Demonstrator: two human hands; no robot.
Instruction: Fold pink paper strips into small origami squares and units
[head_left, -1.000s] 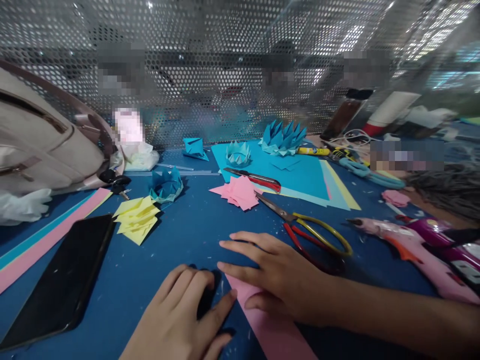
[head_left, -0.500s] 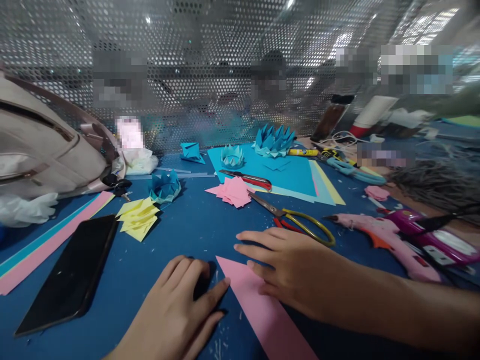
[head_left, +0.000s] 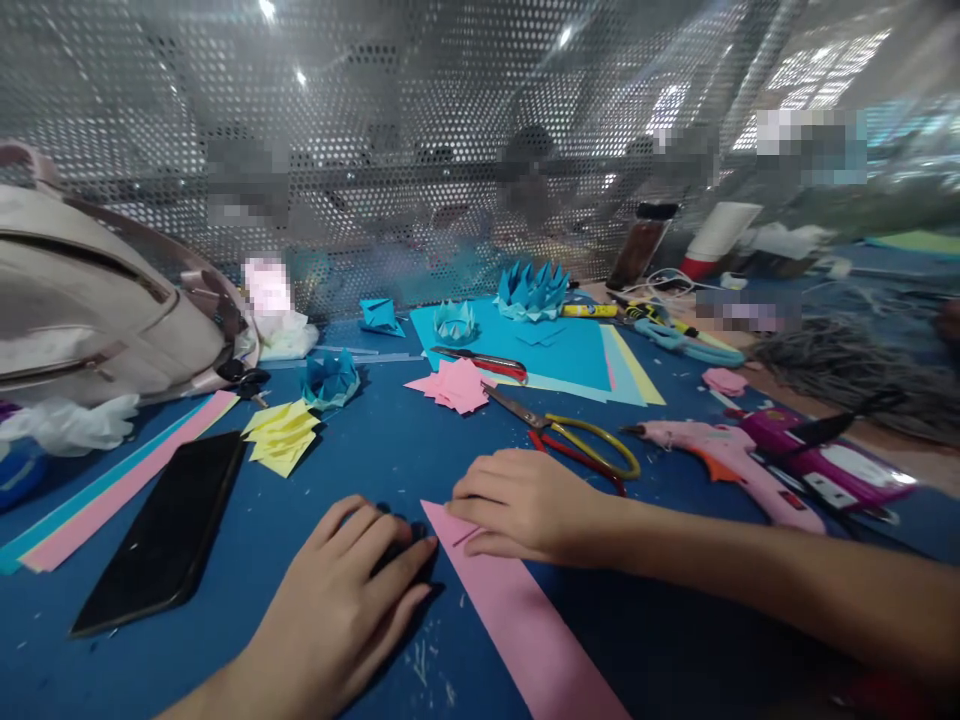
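A long pink paper strip [head_left: 517, 620] lies on the blue table, running from the middle toward the near edge. My right hand [head_left: 525, 505] rests on the strip's far end, its fingers curled and pinching the paper's edge. My left hand [head_left: 345, 595] lies flat on the table just left of the strip, fingers slightly apart, and covers a small dark thing that I cannot make out.
Scissors [head_left: 577, 440] lie just beyond my right hand. A pink glue gun [head_left: 720, 465] lies at the right. A black phone [head_left: 169, 530] lies at the left beside yellow folded papers [head_left: 281, 435]. A beige bag [head_left: 97, 310] stands far left. Blue and pink paper shapes sit before a perforated metal screen [head_left: 420, 130].
My right hand's fingers have curled from flat to pinching the strip's far end. More of the pink strip shows. The view has tilted down slightly.
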